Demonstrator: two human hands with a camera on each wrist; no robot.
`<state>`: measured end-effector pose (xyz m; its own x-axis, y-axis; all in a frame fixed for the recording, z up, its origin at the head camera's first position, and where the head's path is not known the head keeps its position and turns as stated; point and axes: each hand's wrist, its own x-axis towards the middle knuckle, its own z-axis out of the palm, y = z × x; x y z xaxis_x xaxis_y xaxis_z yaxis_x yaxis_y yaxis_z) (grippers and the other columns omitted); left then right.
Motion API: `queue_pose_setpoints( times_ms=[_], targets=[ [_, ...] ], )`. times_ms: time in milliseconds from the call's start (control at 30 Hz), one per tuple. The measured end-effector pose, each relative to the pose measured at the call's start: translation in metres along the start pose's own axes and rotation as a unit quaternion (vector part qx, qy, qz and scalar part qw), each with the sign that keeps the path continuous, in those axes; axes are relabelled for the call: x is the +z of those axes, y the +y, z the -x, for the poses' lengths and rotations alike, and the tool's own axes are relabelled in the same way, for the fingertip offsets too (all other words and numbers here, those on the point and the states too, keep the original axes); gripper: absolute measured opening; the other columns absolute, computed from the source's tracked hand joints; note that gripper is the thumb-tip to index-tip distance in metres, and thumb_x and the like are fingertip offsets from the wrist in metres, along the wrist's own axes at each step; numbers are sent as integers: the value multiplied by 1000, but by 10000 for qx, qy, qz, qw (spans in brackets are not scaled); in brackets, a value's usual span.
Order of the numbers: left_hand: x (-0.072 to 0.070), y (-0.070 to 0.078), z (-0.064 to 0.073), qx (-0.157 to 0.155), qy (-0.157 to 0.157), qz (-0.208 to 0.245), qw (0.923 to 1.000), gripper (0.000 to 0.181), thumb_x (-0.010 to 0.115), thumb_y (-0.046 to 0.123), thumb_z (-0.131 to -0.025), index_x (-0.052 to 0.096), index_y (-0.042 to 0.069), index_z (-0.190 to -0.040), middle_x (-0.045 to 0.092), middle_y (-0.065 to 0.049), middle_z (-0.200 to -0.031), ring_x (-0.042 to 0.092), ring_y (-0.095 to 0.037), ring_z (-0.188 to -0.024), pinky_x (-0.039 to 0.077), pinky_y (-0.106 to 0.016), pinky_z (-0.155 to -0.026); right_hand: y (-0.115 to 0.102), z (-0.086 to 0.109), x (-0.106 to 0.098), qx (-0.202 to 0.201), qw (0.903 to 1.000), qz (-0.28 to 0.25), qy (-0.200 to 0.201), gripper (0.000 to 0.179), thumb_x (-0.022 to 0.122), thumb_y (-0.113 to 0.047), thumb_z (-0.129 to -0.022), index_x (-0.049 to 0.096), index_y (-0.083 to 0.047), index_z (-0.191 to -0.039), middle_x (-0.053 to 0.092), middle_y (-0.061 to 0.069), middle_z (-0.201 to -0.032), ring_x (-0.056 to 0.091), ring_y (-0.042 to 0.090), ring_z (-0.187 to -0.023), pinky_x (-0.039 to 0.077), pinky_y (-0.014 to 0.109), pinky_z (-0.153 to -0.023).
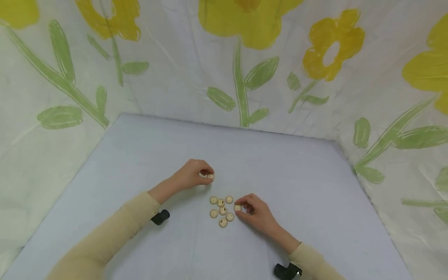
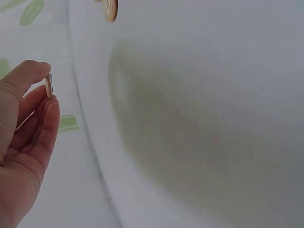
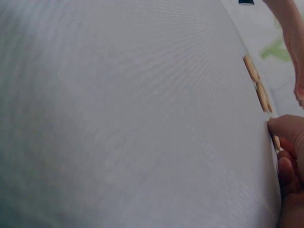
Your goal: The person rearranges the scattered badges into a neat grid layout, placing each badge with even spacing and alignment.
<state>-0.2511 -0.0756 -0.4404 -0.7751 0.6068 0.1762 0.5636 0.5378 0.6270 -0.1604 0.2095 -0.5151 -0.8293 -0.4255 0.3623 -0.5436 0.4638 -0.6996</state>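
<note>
My left hand (image 1: 192,174) pinches a small round wooden disc (image 1: 210,176) between thumb and fingers, up and left of a group of similar discs. In the left wrist view that disc (image 2: 49,86) is seen edge-on, raised over the table. At the right side of the group, my right hand (image 1: 258,214) grips another wooden disc (image 1: 237,208) by its edges, low at the tabletop. Several pale discs with dark face-like markings lie loosely clustered between the hands, one of them a disc (image 1: 223,223) nearest me. Fingers hide most of the right disc (image 3: 276,142) in the right wrist view.
A pale table (image 1: 140,144) spreads around the discs. White sheeting (image 1: 175,85) painted with yellow flowers and green leaves stands behind it and at both sides. Black wrist devices sit below the left cuff (image 1: 160,217) and the right cuff (image 1: 287,271).
</note>
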Motion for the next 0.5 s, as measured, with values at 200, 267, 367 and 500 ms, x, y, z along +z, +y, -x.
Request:
queue_pose_setpoints(
  times_ms=[200, 267, 367, 500],
  targets=[
    [1, -15, -18, -294, 213, -13, 9993, 20, 75, 15, -84, 73, 3, -101, 70, -5, -95, 62, -16, -85, 51, -30, -77, 2, 2, 0, -42, 10000, -1, 31, 25, 79, -7, -80, 70, -9, -103, 59, -1, -88, 53, 9, -75, 48, 22, -62],
    [1, -20, -25, -332, 303, -31, 9990, 21, 75, 15, -84, 73, 2, -100, 70, -6, -95, 62, -17, -85, 51, -31, -77, 3, 3, 0, -44, 10000, 5, 43, 25, 79, -7, -80, 70, -10, -103, 59, -1, -88, 54, 9, -75, 48, 23, -63],
    [-1, -26, -35, -469, 422, -46, 9980, 21, 75, 15, -84, 74, 2, -101, 70, -7, -94, 61, -18, -85, 51, -32, -77, 4, 4, 0, -18, 10000, 26, 55, 25, 80, -8, -80, 70, -11, -103, 59, -2, -88, 54, 8, -76, 48, 22, -63],
    [-4, -32, -48, -637, 545, 18, 9965, 21, 74, 14, -85, 73, 1, -101, 69, -9, -95, 60, -20, -86, 50, -34, -78, 4, 5, 1, -19, 9999, -28, 101, 26, 79, -7, -80, 69, -11, -103, 59, -1, -88, 54, 10, -75, 48, 22, -62]
  ],
)
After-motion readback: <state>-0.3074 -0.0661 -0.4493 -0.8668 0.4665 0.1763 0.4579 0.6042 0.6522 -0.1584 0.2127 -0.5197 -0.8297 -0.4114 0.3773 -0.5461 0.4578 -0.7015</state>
